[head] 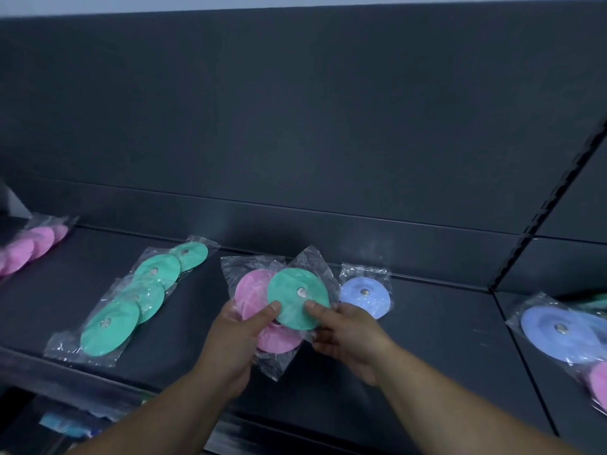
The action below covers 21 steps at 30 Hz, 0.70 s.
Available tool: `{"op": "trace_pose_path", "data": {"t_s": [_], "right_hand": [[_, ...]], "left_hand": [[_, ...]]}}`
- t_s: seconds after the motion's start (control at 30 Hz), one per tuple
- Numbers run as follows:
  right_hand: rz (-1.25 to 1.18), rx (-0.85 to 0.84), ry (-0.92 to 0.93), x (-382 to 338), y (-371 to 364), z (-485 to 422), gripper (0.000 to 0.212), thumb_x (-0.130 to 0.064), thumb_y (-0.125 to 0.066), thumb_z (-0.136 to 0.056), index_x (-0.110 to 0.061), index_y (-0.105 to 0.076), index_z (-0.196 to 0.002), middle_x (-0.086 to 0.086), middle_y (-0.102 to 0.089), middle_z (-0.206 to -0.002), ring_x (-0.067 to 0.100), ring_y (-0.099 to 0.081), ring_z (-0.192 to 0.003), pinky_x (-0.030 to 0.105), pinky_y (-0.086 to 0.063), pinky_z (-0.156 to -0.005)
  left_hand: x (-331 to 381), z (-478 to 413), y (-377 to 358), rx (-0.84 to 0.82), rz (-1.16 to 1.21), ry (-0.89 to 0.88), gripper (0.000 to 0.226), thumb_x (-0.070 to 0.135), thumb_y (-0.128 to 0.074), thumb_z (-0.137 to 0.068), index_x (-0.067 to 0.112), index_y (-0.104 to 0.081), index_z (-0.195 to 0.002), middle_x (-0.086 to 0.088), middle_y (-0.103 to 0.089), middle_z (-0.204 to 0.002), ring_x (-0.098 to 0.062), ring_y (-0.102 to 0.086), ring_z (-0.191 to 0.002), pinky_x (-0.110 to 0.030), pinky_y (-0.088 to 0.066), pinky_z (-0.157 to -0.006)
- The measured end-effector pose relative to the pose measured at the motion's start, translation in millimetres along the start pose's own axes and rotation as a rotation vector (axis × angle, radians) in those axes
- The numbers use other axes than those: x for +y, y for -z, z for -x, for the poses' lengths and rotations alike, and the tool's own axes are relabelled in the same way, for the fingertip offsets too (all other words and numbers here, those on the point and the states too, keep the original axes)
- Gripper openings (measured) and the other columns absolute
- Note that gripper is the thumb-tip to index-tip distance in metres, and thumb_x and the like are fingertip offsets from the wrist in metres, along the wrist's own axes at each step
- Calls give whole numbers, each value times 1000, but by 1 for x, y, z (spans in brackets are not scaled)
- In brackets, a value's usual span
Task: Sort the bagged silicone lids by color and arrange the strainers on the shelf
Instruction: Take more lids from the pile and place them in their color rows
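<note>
Dark shelf [197,323]: green lids [144,297] left, pink lids [29,246] far left, blue lid [364,295] centre-right.

Bagged green lid [297,298] tilted atop pink lids [251,290], green row [131,300] leftward, blue lid [364,295] beside

**Bare hands and forearms at the shelf**

Seen from the head camera, a person's left hand [236,339] and right hand [348,339] are uncovered. Each has a broad back and a thick thumb ending in a short, rounded nail. Both wrists are bare. The left forearm [157,412] and right forearm [443,399] show uncovered down to the frame's lower edge, widening as they go. Blur softens the finer detail of the knuckles.
</note>
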State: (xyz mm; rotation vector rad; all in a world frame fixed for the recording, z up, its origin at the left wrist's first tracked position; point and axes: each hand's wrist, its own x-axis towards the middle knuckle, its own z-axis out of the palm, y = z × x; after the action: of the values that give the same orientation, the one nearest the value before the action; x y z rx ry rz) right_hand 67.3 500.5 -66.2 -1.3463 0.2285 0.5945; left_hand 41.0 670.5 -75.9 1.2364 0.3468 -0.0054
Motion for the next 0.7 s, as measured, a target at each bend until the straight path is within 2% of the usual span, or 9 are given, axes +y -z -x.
{"op": "trace_pose_path", "data": {"t_s": [0.07, 0.17, 0.3, 0.43, 0.57, 0.7], "right_hand": [[-44, 5, 0, -1, -2, 1, 15, -18, -72, -84, -12, -61, -91, 1, -67, -71, 9, -57, -54, 23, -52, -56], [-92, 8, -8, -3, 1, -2, 10, -14, -69, -86, -11, -61, -92, 3, -71, -75, 10, -61, -55, 23, -53, -55], [-109, 37, -12, -2, 0, -8, 3, -12, -64, -90, -11, -62, -92, 1, -69, -71, 8, -61, -54, 20, -50, -48], [15, 132, -1, 7, -6, -24, 14, -13, -60, -93, -12, -63, -107, 2, -69, -80, 6, -64, -55, 20, -48, -45], [81, 189, 22, 14, -21, -41, 23, -6, -57, -93, -15, -60, -114, 5, -68, -88, 12, -62, -61, 23, -49, -46], [136, 190, 68, 10, -61, -64, 35, -3, -56, -92, -19, -57, -122, 6, -68, -92, 14, -62, -65, 25, -51, -50]], "left_hand": [[0, 2, 2, -21, 6, 11, 62, 19, -79, -65, 7, -57, -122, -15, -70, -111, -32, -68, -101, -48, -52, -91], [0, 5, 6, -25, 2, 21, 71, 22, -82, -60, 7, -56, -124, -15, -70, -112, -33, -67, -103, -52, -50, -94], [2, 11, 17, 41, -1, 6, 66, 20, -83, -61, 7, -59, -121, -13, -71, -108, -31, -68, -100, -46, -53, -89], [10, 13, 41, 198, 22, -31, 50, 11, -79, -70, 10, -60, -116, -10, -72, -105, -27, -68, -97, -38, -54, -84], [30, 8, 69, 300, 66, -76, 69, 20, -83, -54, 10, -59, -118, -10, -70, -109, -28, -66, -101, -43, -52, -91], [55, -4, 103, 316, 101, -132, 73, 19, -83, -52, 10, -58, -120, -10, -70, -111, -28, -66, -103, -48, -49, -96]]}}
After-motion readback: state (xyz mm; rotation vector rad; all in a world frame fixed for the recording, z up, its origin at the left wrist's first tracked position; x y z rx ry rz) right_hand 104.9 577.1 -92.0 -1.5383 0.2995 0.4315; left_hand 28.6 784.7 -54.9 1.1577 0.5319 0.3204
